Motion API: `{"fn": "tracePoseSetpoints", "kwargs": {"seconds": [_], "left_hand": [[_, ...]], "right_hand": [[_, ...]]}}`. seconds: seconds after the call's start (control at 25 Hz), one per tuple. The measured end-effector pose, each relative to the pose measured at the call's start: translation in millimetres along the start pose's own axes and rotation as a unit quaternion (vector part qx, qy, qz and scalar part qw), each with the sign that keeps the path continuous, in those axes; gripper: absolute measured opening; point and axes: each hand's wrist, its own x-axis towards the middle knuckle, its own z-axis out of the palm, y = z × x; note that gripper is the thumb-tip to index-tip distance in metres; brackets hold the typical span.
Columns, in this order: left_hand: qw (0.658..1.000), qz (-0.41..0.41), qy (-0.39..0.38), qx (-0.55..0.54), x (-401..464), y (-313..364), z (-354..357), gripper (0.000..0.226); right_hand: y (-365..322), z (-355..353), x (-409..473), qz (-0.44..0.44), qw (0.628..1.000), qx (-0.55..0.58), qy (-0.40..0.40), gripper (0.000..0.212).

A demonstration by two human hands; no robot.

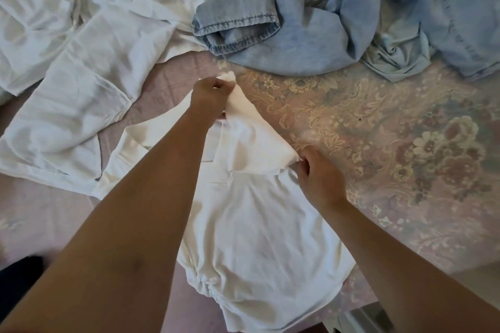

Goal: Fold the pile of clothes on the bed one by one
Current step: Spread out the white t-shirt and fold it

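**White shirt held by its sleeve on the bed**

While the left hand [209,94] reaches forward across the garment, its fingers are curled tight around the far end of a sleeve [251,138], pinching a bunched tip of cloth that pokes out above the knuckles. From the head view, the right hand [318,173] grips the near end of that same sleeve, where it meets the shoulder, with thumb and fingers closed on the fabric. Between the two hands the sleeve is lifted and stretched in a slanting line.

That sleeve belongs to a white shirt [257,238], which lies mostly flat on the bed [392,143], close to the person, its hem crumpled at the near edge. A floral pink and cream cover shows on the bed to the right of it.

Just left of the shirt, overlapping its far corner, sprawls a thin white garment [81,84]. Behind, at the far side, a pale blue denim piece [238,16] with a stitched hem rests on a heap of light blue clothes [392,13].
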Motion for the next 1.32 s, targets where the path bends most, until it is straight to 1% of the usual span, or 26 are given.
{"fn": "tracePoseSetpoints", "kwargs": {"seconds": [0.04,0.08,0.12,0.16,0.2,0.24,0.28,0.36,0.44,0.48,0.56,0.64,0.72,0.76,0.8,0.84,0.88,0.92,0.96,1.0,1.04,1.08,1.12,1.2,1.24,1.32], "left_hand": [[0.999,-0.022,-0.037,0.0,-3,-2,3,0.018],[0.997,-0.037,-0.058,0.021,-5,-4,6,0.027],[0.995,-0.039,-0.07,0.058,-7,-7,7,0.04],[0.99,-0.028,-0.077,0.111,-8,-8,7,0.05],[0.984,-0.004,-0.085,0.159,-7,-9,6,0.052],[0.978,0.024,-0.078,0.191,-5,-11,5,0.048],[0.976,0.049,-0.055,0.203,-3,-11,4,0.042],[0.965,0.088,-0.011,0.247,-4,-12,4,0.042],[0.952,0.118,0.017,0.282,-22,-23,12,0.05],[0.957,0.115,0.035,0.265,-36,-32,17,0.052],[0.967,0.095,0.043,0.232,-62,-53,23,0.054],[0.96,0.098,0.015,0.263,-80,-72,20,0.05],[0.961,0.081,0.012,0.265,-82,-79,11,0.048],[0.966,0.063,0.016,0.25,-81,-81,7,0.048],[0.968,0.047,0.02,0.246,-82,-83,4,0.05],[0.961,0.039,0.027,0.272,-87,-85,4,0.052],[0.938,0.06,0.049,0.337,-95,-88,5,0.054],[0.9,0.12,0.091,0.408,-105,-95,5,0.053],[0.859,0.201,0.127,0.454,-117,-108,5,0.051],[0.82,0.295,0.15,0.466,-131,-126,5,0.047],[0.79,0.386,0.151,0.452,-151,-147,6,0.043],[0.768,0.455,0.136,0.429,-176,-171,6,0.039],[0.76,0.496,0.105,0.405,-204,-196,4,0.036],[0.744,0.538,0.036,0.394,-249,-245,-5,0.037],[0.732,0.537,0.005,0.419,-264,-269,-12,0.046],[0.717,0.475,-0.09,0.503,-273,-303,-25,0.078]], "right_hand": [[-1,0,3,0.0,1.0,0.001,-0.014,0.015],[-4,-1,4,-0.027,1.0,0.006,-0.014,0.022],[-5,-1,5,-0.091,0.996,0.005,0.003,0.028],[-4,1,5,-0.16,0.987,-0.005,0.017,0.029],[-1,3,7,-0.213,0.977,-0.02,0.02,0.026],[2,4,9,-0.241,0.97,-0.036,0.014,0.022],[5,4,12,-0.246,0.968,-0.046,-0.003,0.021],[10,3,10,-0.215,0.975,-0.023,-0.053,0.027],[22,-5,-5,-0.126,0.986,0.057,-0.089,0.031],[30,-10,-16,-0.07,0.989,0.08,-0.102,0.03],[50,-21,-40,0.002,0.989,0.043,-0.144,0.024],[64,-30,-63,0.026,0.982,-0.003,-0.188,0.021],[70,-34,-79,0.051,0.972,-0.035,-0.227,0.015],[70,-36,-85,0.067,0.967,-0.057,-0.238,0.013],[71,-37,-89,0.086,0.964,-0.072,-0.24,0.017],[72,-38,-92,0.113,0.964,-0.066,-0.231,0.021],[73,-39,-94,0.142,0.965,-0.04,-0.218,0.022],[73,-40,-96,0.165,0.964,-0.015,-0.21,0.023],[71,-42,-98,0.178,0.961,-0.002,-0.211,0.024],[71,-43,-101,0.182,0.959,-0.002,-0.217,0.025],[72,-44,-103,0.186,0.958,-0.003,-0.22,0.028],[71,-45,-108,0.188,0.959,0.006,-0.211,0.031],[70,-47,-112,0.195,0.961,0.029,-0.194,0.032],[70,-48,-120,0.214,0.958,0.099,-0.161,0.031],[69,-48,-124,0.215,0.956,0.129,-0.153,0.029],[64,-50,-128,0.208,0.956,0.16,-0.135,0.023]]}}
